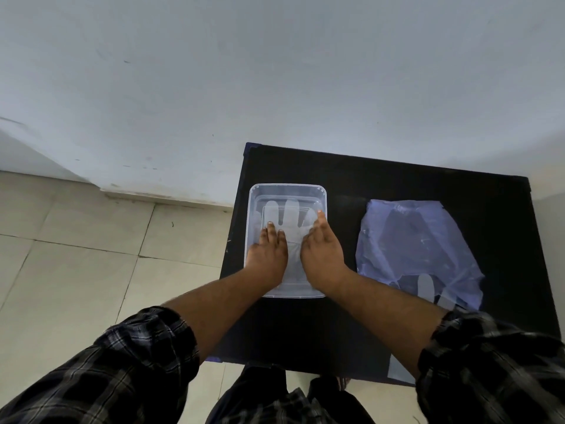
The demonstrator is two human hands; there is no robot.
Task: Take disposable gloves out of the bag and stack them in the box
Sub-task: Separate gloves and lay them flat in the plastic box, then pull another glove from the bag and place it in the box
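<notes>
Glove (292,221) flat in clear box (323,197), left hand (268,249) and right hand (322,249) open, pressing it, no writing legible

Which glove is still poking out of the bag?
The glove at the purple bag's near edge, by the right arm. The other glove lies flat in the box.

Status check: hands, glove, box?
Both hands, left and right, flat on glove inside clear box. Bag to the right, another glove showing at its opening. Nothing blocking.
</notes>
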